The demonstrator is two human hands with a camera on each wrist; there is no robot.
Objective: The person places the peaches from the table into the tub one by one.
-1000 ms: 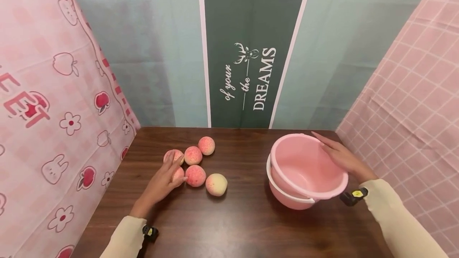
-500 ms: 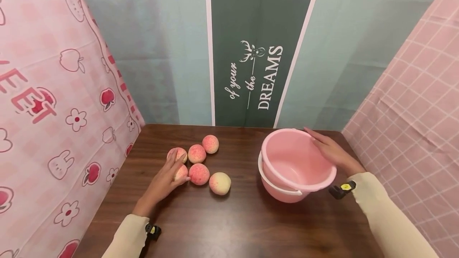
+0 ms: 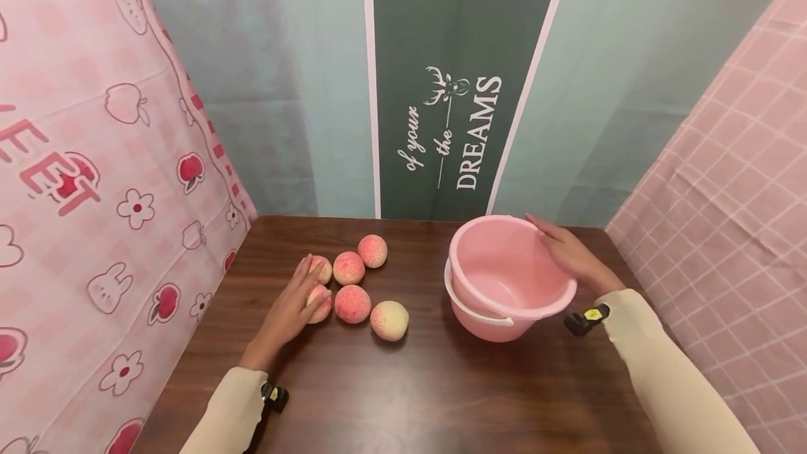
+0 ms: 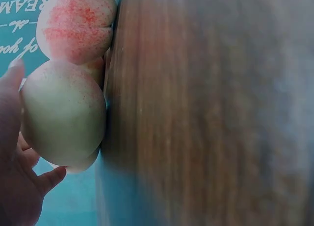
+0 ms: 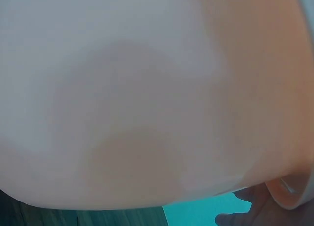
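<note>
In the head view my left hand (image 3: 291,308) lies with spread fingers over two peaches at the left of the group, a near peach (image 3: 322,305) and a far peach (image 3: 324,268), both partly covered. The left wrist view shows thumb and fingers around the sides of a pale peach (image 4: 64,113), with a redder peach (image 4: 73,27) touching it. On the right, my right hand (image 3: 572,256) rests its long, straight fingers along the outer rim of a pink bucket (image 3: 488,330) with a white handle (image 3: 464,308). The bucket's wall (image 5: 122,113) fills most of the right wrist view.
Several other peaches lie between the hands, including a pale yellow peach (image 3: 389,321) closest to the bucket. A dark wood table (image 3: 403,398) carries everything. A green printed curtain (image 3: 435,90) hangs behind, with pink cloths (image 3: 126,258) at the sides.
The bucket has slid left toward the peaches, my right hand moving along with it. My left hand stays over the same peaches, its fingers shifted slightly. The head view has moved a little.
</note>
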